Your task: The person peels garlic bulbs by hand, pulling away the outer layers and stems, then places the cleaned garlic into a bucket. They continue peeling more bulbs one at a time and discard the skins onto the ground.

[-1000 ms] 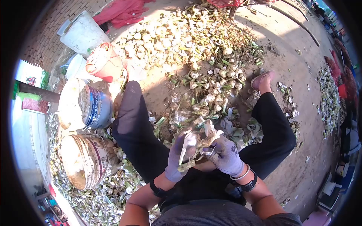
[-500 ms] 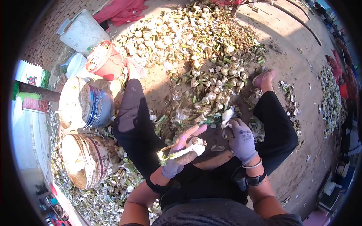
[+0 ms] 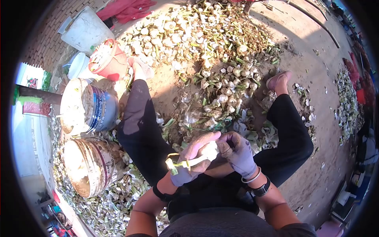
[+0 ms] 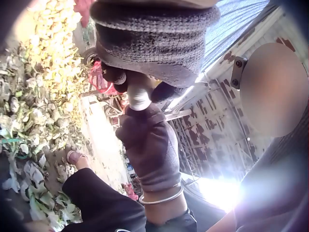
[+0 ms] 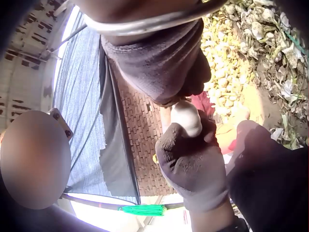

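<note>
In the head view a gloved left hand (image 3: 191, 160) grips a white garlic bulb (image 3: 209, 151), its pale stem lying across the palm toward the left. The gloved right hand (image 3: 238, 153) is up against the bulb's other side, fingers curled at its root end. The right wrist view shows the smooth white bulb (image 5: 186, 118) between the two gloves, the left hand (image 5: 193, 162) below and the right hand (image 5: 157, 67) above. From the left wrist, the bulb (image 4: 139, 98) is partly covered by fingers.
Heaped garlic (image 3: 169, 35) and loose bulbs (image 3: 223, 98) lie on the ground ahead. At the left stand a red bucket (image 3: 112, 63), a blue-labelled bucket (image 3: 103, 110) and a dirty bucket (image 3: 103, 168). Husks (image 3: 114, 209) cover the ground beside the left leg.
The loose wrappings around the bulb have gone. The right hand swung out to the right with a white piece, then came back to the bulb without it; the left hand kept its bulb.
</note>
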The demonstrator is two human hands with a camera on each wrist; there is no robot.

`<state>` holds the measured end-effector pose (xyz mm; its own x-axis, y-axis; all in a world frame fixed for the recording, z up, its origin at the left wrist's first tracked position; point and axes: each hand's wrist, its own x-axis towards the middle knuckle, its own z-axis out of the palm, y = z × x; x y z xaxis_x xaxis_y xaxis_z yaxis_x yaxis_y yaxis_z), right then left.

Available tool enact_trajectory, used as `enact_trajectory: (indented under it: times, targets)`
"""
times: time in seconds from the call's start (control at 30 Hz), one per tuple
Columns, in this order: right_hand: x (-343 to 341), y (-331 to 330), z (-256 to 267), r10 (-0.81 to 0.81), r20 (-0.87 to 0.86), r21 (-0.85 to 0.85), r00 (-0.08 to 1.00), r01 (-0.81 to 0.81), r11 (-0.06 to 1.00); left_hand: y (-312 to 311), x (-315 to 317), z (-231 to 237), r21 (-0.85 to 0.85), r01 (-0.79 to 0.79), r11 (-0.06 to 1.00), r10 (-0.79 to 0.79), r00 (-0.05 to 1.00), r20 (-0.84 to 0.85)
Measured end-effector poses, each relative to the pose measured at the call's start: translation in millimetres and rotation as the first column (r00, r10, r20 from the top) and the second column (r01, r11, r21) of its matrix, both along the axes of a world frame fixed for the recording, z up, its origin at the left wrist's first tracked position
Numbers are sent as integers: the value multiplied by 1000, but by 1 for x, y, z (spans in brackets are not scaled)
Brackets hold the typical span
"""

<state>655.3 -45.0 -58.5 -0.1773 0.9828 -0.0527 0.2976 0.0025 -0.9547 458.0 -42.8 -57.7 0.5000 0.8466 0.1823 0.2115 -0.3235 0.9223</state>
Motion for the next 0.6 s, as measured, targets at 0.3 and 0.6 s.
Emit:
enact_trajectory:
  times: [0.3,0.6]
  targets:
    - [18,12,-22,148,379,-26,913,-149,989,-2,-6,-32,-611,112,784,259,835,486]
    - [-44,20,-34,143,-501,-335,854,-344,877,-1,-10,-56,-24,221,975,-219,936,-276]
